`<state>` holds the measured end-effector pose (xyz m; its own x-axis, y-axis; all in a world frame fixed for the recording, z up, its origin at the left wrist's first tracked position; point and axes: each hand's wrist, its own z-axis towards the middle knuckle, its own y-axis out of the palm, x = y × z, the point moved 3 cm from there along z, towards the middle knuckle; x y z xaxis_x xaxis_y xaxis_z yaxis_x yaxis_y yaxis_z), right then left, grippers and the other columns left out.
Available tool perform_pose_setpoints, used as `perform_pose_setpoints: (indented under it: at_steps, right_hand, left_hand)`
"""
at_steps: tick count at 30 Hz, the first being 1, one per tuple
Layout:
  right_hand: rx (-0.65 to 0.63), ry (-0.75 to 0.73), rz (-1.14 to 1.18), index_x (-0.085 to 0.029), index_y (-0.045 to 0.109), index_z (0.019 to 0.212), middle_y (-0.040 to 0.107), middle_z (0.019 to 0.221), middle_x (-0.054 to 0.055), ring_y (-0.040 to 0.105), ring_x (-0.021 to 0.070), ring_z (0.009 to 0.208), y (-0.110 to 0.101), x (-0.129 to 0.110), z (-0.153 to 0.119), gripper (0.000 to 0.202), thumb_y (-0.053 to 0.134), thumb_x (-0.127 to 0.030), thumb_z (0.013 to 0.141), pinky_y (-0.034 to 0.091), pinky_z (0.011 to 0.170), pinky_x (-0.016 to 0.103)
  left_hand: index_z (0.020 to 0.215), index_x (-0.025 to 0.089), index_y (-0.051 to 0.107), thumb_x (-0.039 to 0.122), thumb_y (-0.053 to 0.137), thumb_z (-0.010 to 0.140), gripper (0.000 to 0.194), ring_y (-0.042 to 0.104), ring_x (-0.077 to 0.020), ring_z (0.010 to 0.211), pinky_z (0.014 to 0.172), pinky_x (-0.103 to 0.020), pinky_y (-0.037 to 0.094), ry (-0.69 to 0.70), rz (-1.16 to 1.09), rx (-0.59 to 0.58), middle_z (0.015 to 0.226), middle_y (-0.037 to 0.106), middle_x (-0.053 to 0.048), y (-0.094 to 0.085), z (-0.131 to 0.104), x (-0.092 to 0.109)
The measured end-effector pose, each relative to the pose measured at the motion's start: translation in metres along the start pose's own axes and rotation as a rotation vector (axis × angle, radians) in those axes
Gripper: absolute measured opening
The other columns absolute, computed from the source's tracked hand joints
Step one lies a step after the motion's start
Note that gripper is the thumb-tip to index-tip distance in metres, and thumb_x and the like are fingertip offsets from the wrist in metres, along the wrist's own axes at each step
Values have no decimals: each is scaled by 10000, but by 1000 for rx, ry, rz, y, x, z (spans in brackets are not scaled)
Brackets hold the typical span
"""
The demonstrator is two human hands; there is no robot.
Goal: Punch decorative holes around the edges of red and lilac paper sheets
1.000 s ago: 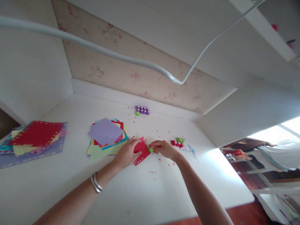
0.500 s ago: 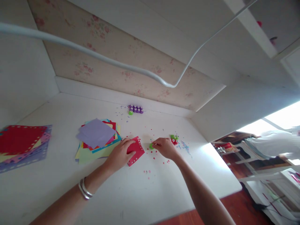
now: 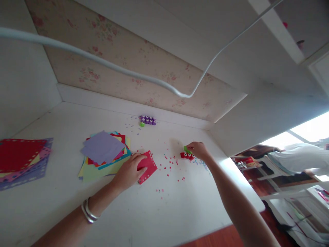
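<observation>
My left hand (image 3: 133, 172) rests on a red sheet of paper (image 3: 148, 167), thumb and fingers spread over its left side. White holes run along the sheet's edges. Further right, my right hand (image 3: 199, 150) pinches a small green craft punch (image 3: 187, 149) just behind a row of red craft punches (image 3: 185, 155) with white round tops. The fingers partly cover the green punch; I cannot tell whether it touches the table. Tiny red paper bits (image 3: 169, 167) lie scattered between the two hands.
A stack of coloured paper (image 3: 104, 147) lies left of my left hand; more punched sheets (image 3: 23, 154) lie at the far left. Purple punches (image 3: 148, 119) and one green punch (image 3: 142, 124) stand near the back wall. A white cable (image 3: 123, 68) hangs across the view. A person (image 3: 298, 157) is at right.
My right hand has moved right and away from beside the red sheet, carrying the green punch to the red punches. My left hand stays on the sheet. The view has shifted slightly.
</observation>
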<state>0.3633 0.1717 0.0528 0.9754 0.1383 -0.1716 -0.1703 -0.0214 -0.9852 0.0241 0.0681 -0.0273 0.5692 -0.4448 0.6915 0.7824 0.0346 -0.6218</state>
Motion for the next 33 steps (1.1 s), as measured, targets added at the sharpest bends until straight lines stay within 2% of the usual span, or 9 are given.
perform_pose_setpoints:
  at_steps: [8, 12, 16, 19, 23, 26, 29, 31, 33]
  right_hand:
    - [-103, -28, -112, -262, 741, 620, 710, 622, 8, 663, 197, 737, 13, 10, 2, 162, 631, -228, 735, 407, 681, 270]
    - [-116, -44, -162, -269, 766, 731, 746, 776, 15, 665, 201, 790, 15, 15, 4, 169, 608, -211, 753, 429, 720, 280]
    - [-77, -55, -183, -243, 752, 979, 731, 1014, 54, 661, 213, 889, 10, 4, 13, 256, 581, -230, 789, 449, 805, 298]
    - [-55, -82, -174, -239, 719, 1071, 708, 1092, 56, 653, 212, 942, 14, -22, 28, 309, 497, -268, 859, 450, 857, 312]
    - [-72, -179, -116, -258, 663, 1169, 674, 1178, 29, 624, 192, 1041, 37, -82, 57, 350, 434, -295, 907, 438, 915, 289]
    - [-75, -247, -71, -226, 580, 1277, 599, 1292, 46, 572, 187, 1137, 57, -134, 83, 398, 422, -260, 913, 407, 972, 277]
    - [-66, -310, -39, -175, 452, 1384, 469, 1421, 74, 443, 186, 1280, 70, -180, 107, 475, 408, -202, 912, 327, 1057, 281]
    - [-72, -346, -24, -150, 384, 1422, 401, 1468, 85, 380, 181, 1327, 75, -201, 119, 518, 398, -151, 905, 294, 1079, 276]
    - [-89, -361, -16, -140, 374, 1425, 395, 1466, 104, 394, 197, 1314, 78, -215, 128, 532, 400, -118, 894, 303, 1071, 290]
  left_hand:
    - [1150, 205, 571, 244, 581, 821, 332, 539, -221, 1158, 1032, -393, 424, -10, -3, -6, 1192, 595, -75, 3, 0, -3]
    - [1155, 213, 573, 251, 582, 822, 335, 521, -223, 1187, 1046, -392, 411, -13, -9, 5, 1220, 584, -72, 4, -1, -5]
    - [1147, 210, 579, 234, 589, 810, 338, 542, -221, 1154, 1034, -385, 421, -22, -22, 3, 1186, 597, -69, 3, -1, -3]
    - [1137, 205, 583, 201, 589, 799, 338, 536, -218, 1156, 1040, -381, 412, -36, -30, -10, 1181, 596, -69, 1, 0, 0]
    - [1158, 211, 569, 165, 593, 787, 374, 505, -217, 1195, 1066, -380, 380, -49, -39, -21, 1229, 575, -68, -1, 0, 3]
    - [1168, 200, 556, 164, 617, 775, 399, 534, -219, 1156, 1046, -372, 398, -63, -45, -8, 1181, 599, -73, -1, -1, 2]
    - [1151, 187, 571, 174, 636, 774, 383, 573, -217, 1088, 1007, -356, 427, -87, -46, -15, 1126, 624, -77, -2, 0, 2]
    - [1116, 196, 608, 184, 633, 787, 330, 579, -212, 1075, 1006, -347, 426, -84, -38, -46, 1104, 634, -70, -2, 0, 2]
    - [1054, 211, 656, 205, 626, 804, 252, 582, -212, 1071, 1003, -344, 428, -84, -22, -80, 1075, 644, -67, -3, 1, 3]
